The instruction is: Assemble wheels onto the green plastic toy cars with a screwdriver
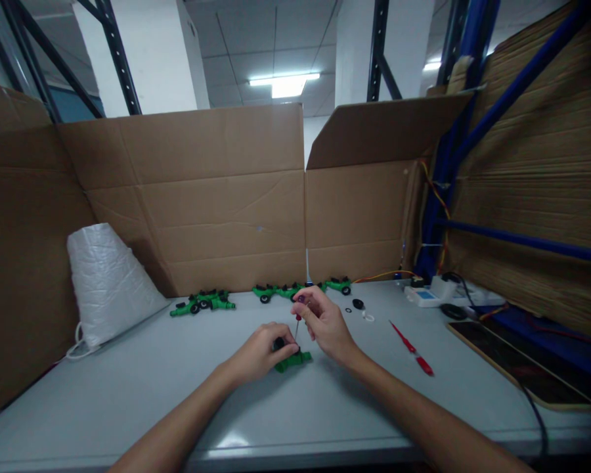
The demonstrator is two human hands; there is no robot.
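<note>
The left hand (262,351) is curled over a green plastic part (293,360) that lies on the desk (128,387), fingers pressed down on its black end to pin it there. The right hand (325,323) hovers just above and beside it, thumb and fingers pinched on a thin tool with a dark red handle (299,309) that stands nearly upright, its tip going down to the part between the two hands.

Beyond the hands, along the cardboard wall (201,197), lie two groups of green parts (203,302) (303,288). Just past the right hand sit small black rings (357,304) and a white ring (369,318). To the right of the right hand lies a red screwdriver (412,348). Far left of the left hand stands a white wrapped cone (106,279).
</note>
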